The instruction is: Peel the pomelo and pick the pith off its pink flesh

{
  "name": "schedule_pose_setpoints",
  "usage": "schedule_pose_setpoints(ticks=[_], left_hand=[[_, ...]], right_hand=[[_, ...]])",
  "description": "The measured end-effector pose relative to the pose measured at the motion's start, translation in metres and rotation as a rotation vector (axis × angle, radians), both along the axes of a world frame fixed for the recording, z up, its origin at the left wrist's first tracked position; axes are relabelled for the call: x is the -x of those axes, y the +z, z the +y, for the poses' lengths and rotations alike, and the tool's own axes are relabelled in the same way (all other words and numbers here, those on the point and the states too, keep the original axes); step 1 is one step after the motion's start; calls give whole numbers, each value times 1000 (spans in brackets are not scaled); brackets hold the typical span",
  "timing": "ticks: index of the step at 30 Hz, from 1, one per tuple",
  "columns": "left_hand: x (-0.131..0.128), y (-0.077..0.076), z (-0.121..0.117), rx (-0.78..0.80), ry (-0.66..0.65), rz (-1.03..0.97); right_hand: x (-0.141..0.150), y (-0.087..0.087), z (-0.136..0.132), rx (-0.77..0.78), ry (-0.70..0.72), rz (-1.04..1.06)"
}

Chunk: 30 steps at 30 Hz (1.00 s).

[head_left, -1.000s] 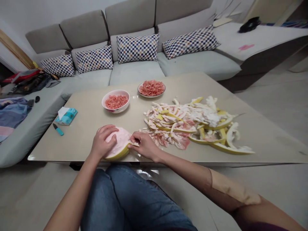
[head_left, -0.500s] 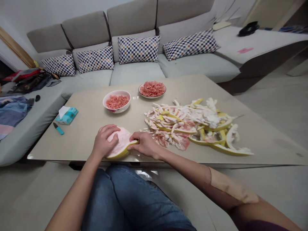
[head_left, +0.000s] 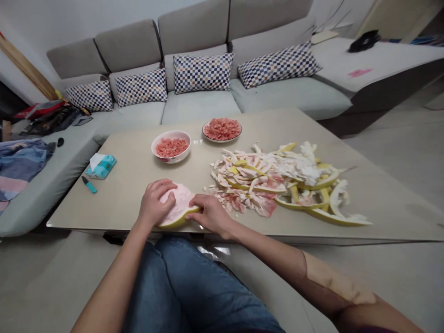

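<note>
I have the left hand [head_left: 157, 203] curled over the pomelo [head_left: 178, 199], its grip closed on the fruit with the fingers bent across the pale pink top and the thumb lying on the near part. The right hand [head_left: 211, 213] comes in from the other side, and its grip pinches the edge of the yellow rind [head_left: 174, 222] between thumb and bent forefinger; from up here I can't quite make out how far those fingertips reach under it. The pomelo sits at the near edge of the table [head_left: 121, 194], just above the wearer's jeans [head_left: 197, 286].

Beyond the left hand I see a white bowl [head_left: 171, 159] of pink pulp, and farther back, to its right, a dark-rimmed plate [head_left: 222, 140] heaped with more. To the right of both hands spreads a heap of peel [head_left: 277, 169], yellow strips mixed with white pith and pinkish skins. Over on the left, a turquoise tissue pack [head_left: 104, 167] lies near a small teal-and-black tool [head_left: 90, 185].
</note>
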<state>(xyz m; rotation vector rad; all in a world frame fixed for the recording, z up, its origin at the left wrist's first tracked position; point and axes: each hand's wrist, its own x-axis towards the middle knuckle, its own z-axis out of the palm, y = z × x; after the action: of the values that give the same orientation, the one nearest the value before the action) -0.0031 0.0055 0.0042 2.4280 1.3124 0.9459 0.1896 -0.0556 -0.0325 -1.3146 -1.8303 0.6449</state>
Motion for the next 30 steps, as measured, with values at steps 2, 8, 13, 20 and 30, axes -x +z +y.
schedule_pose_setpoints(ticks=[2, 8, 13, 20, 30], left_hand=[[1, 0, 0, 1, -3, -9], [-1, 1, 0, 12, 8, -7], [-1, 1, -1, -9, 7, -4], [-2, 0, -4, -13, 26, -15], [-8, -2, 9, 71, 176, -97]], right_hand=[[2, 0, -2, 28, 2, -6], [0, 0, -6, -59, 35, -97], [9, -5, -8, -103, -6, -32], [2, -7, -15, -434, 56, -328], [-22, 48, -71, -746, 13, -261]])
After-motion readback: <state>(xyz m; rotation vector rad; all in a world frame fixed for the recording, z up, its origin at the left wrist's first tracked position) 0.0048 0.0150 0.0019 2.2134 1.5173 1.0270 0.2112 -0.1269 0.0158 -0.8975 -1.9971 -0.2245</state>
